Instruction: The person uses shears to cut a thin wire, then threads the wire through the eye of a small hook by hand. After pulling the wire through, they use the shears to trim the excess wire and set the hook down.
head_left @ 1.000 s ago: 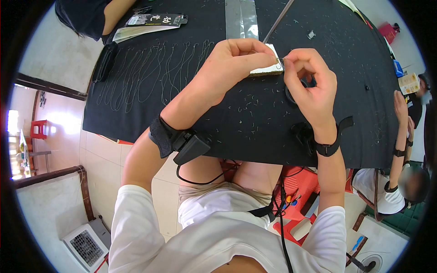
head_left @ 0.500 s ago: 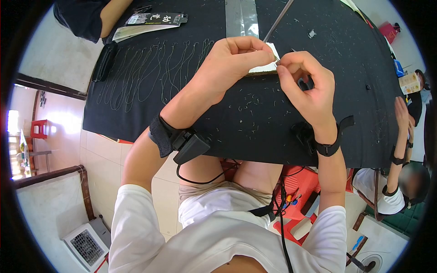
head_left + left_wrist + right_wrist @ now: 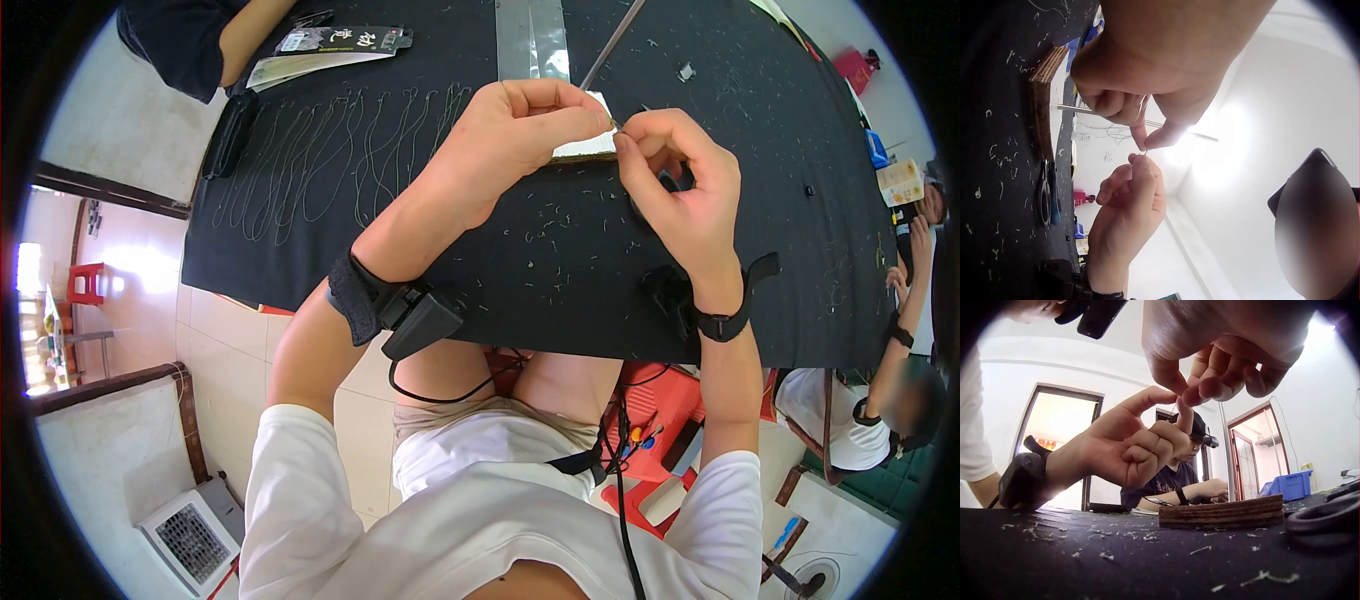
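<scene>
My left hand [image 3: 530, 125] and right hand [image 3: 690, 180] meet fingertip to fingertip above the table. In the left wrist view, a thin, slightly curved line [image 3: 1146, 151] shows between the two pinches. Thumb and index finger of each hand close on it; most of it is hidden by the fingers. Just behind the hands lies a white-topped wooden block [image 3: 590, 145] with layered edges, a slim metal rod [image 3: 612, 45] standing up from it. Scissors [image 3: 1045, 200] lie beside the block, largely under my right hand in the head view.
Several looped thin lines [image 3: 330, 160] are laid out on the black tablecloth at left. A black package [image 3: 340, 40] and clear plastic sleeves [image 3: 530, 40] lie at the back. Small clippings [image 3: 540, 245] dot the cloth. Other people sit at the far left and right.
The right hand's fingertips came in closer to the left hand's, then shifted slightly back to the right and up. The left hand has stayed nearly in place, both hands keeping their pinch.
</scene>
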Available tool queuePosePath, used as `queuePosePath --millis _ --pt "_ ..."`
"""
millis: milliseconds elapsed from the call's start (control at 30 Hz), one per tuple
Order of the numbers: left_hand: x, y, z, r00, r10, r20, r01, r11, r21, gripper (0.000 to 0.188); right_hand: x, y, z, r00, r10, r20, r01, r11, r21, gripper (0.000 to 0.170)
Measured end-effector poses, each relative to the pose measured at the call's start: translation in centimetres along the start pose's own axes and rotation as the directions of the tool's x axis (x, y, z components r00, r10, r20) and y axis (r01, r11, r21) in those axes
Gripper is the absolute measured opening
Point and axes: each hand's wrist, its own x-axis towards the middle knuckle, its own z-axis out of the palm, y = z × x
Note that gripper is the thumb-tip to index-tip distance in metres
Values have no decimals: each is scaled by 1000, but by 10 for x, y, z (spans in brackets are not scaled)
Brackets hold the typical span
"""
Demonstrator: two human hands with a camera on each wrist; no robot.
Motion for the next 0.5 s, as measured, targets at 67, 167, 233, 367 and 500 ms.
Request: queuePosePath --millis 67,167,233,367,500 --pt "0 1 1 1000 0 -7 0 1000 12 16 0 0 0 1000 -6 2 6 1000 1 7" --pt "-1 1 1 1000 -4 -5 4 1000 9 18 1 0 0 1000 -14 3 14 1000 1 7" --pt "0 -1 1 999 20 -30 -18 998 58 20 1 -1 0 1000 -14 1 14 1000 0 7" --pt "-2 2 1 1000 12 -6 -12 1000 25 21 0 0 -1 1000 -12 -4 12 1000 2 7" --pt "0 0 0 1000 9 -3 -9 999 51 23 0 2 -1 1000 -17 -14 17 1000 -3 8"
